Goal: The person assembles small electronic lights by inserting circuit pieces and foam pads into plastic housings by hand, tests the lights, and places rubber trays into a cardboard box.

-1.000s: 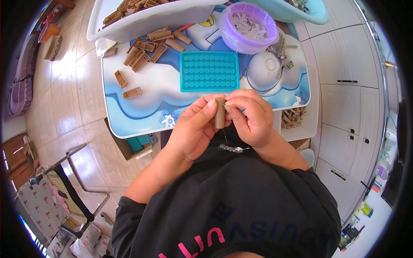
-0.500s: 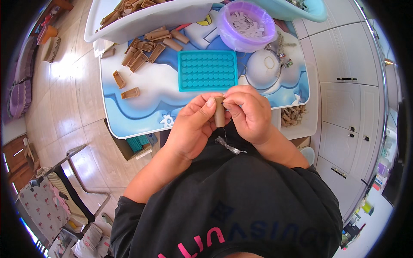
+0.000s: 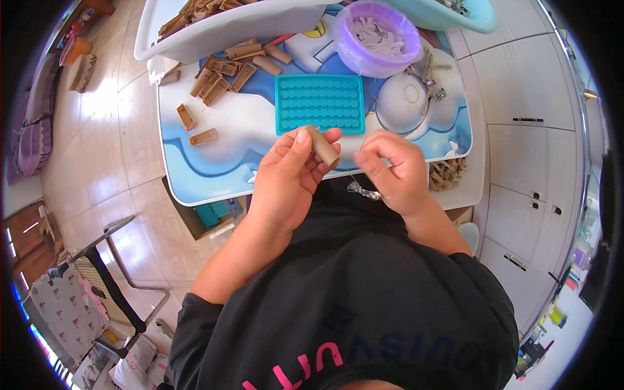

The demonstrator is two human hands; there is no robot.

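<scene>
A tan plastic piece (image 3: 323,147), shaped like a short tapered tube, is held in my left hand (image 3: 281,175) between thumb and fingers. It tilts, with its lower end toward the right. Beside it, apart from the piece, my right hand (image 3: 402,175) is closed with thumb and fingertips drawn together; what is in them is too small to make out. Just below the right fingers hangs a crumpled, shiny clear-silver bit (image 3: 364,190) on a thin thread, whose upper end I cannot follow. A teal tray (image 3: 278,107) with rows of round bumps lies just beyond my hands.
Several loose tan pieces (image 3: 218,81) lie left on the patterned table (image 3: 227,166). A white bin (image 3: 240,29) of more pieces stands behind. A purple lined basket (image 3: 344,49) with pale strips, a white dome (image 3: 400,107) and a light-blue tub (image 3: 478,19) are at the right.
My right hand has come away from the tan piece toward the right. My left hand has tilted the piece. The shiny bit has shifted right and up.
</scene>
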